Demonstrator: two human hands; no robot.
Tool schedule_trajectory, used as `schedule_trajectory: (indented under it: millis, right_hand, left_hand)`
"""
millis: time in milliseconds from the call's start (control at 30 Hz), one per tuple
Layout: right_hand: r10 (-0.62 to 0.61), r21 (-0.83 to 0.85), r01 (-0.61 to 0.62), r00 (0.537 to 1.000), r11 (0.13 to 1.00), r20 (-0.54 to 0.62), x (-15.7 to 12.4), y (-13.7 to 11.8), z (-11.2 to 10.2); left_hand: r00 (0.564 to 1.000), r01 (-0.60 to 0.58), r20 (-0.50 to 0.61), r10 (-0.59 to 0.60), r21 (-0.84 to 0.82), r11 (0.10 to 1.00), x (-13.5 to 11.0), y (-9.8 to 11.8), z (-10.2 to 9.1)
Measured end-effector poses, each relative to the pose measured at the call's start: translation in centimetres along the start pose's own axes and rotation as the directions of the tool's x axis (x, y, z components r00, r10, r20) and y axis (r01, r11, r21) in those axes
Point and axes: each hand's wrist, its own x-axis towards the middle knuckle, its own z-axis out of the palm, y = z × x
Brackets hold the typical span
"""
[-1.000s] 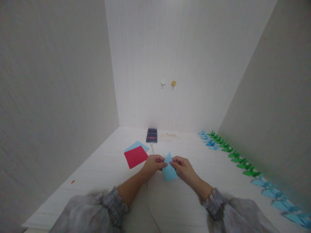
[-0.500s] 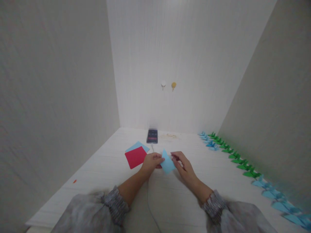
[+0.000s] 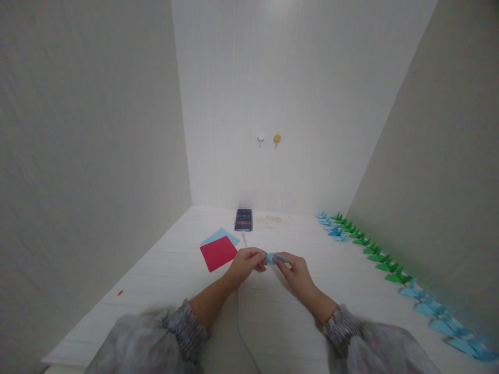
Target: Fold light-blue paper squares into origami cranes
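Observation:
Both my hands meet just above the white table [image 3: 167, 280] on a small folded light-blue paper [image 3: 272, 257]. My left hand [image 3: 245, 265] pinches its left end, with a ring showing on one finger. My right hand [image 3: 295, 271] pinches its right end with thumb and forefinger. The paper lies almost edge-on to me, so only a thin blue strip shows between the fingertips. To the left of my left hand a red paper square [image 3: 218, 252] lies flat on top of a light-blue sheet [image 3: 220, 236].
A dark phone [image 3: 244, 219] stands at the back wall, its white cable [image 3: 238, 322] running toward me between my arms. Green folded paper figures [image 3: 366, 244] and blue ones [image 3: 440, 322] line the right wall. Two round hooks [image 3: 268, 138] hang on the back wall. A small orange scrap [image 3: 120, 292] lies left.
The blue paper, earlier held up as a flat kite shape facing me, has been turned flat and edge-on between my fingertips. My hands have drawn closer together and slightly farther from me.

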Motion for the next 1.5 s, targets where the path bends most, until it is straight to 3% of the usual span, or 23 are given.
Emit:
schedule_trajectory:
  millis: [100, 200, 333, 467, 700, 1033, 1233, 1500]
  right_hand:
    - [0.19, 0.161, -0.187, 0.982, 0.969, -0.008, 0.1, -0.1, 0.2]
    - [0.287, 0.301, -0.284, 0.957, 0.91, 0.036, 0.2, -0.2, 0.6]
    - [0.331, 0.373, -0.338, 0.94, 0.864, 0.084, 0.0, -0.4, 1.3]
    - [0.342, 0.281, -0.322, 0.939, 0.904, -0.023, -0.2, 0.1, 1.7]
    - [0.249, 0.185, -0.235, 0.967, 0.954, -0.061, 0.1, 0.6, 1.4]
    - [0.055, -0.016, -0.054, 0.996, 0.998, 0.066, -0.1, -0.2, 1.1]
    - [-0.138, -0.095, 0.149, 0.984, 0.984, 0.11, -0.4, -0.5, 1.1]
    - [-0.238, -0.176, 0.264, 0.959, 0.949, 0.152, -0.9, -0.8, 0.3]
  left_hand:
    - [0.988, -0.138, -0.043, 0.145, 0.138, 0.981, 0.0, 0.0, -0.3]
    - [0.971, -0.205, -0.083, 0.225, 0.203, 0.957, 0.0, -0.2, -0.5]
    - [0.994, -0.083, -0.055, 0.089, 0.107, 0.991, 0.2, -0.8, -0.5]
    - [1.0, 0.003, -0.023, -0.002, 0.032, 0.999, 0.3, -1.2, -0.3]
    - [0.998, 0.062, -0.009, -0.062, 0.032, 0.998, 0.2, -1.3, -0.3]
    - [0.996, 0.091, 0.011, -0.093, 0.123, 0.988, 0.1, -1.8, -0.4]
    - [0.996, 0.082, -0.041, -0.076, 0.18, 0.98, -0.2, -1.4, -0.4]
    - [0.996, 0.072, -0.065, -0.067, 0.068, 0.995, -1.0, -0.5, -0.2]
